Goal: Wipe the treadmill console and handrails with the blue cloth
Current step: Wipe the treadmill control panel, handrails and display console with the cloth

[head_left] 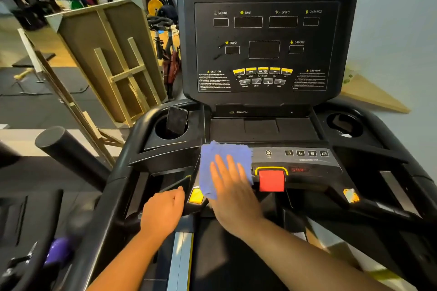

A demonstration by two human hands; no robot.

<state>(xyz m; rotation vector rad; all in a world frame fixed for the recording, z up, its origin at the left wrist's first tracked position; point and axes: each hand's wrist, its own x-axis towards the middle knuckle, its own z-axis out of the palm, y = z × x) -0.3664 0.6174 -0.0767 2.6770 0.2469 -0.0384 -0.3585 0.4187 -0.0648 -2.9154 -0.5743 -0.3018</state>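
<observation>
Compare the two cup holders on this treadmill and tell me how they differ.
The left cup holder has a dark phone standing tilted in it; the right cup holder holds no phone, only something pale at the bottom, too small to identify. The left one sits beyond the left hand; the right one has no hand near it. Both are round black wells flanking the console.
</observation>
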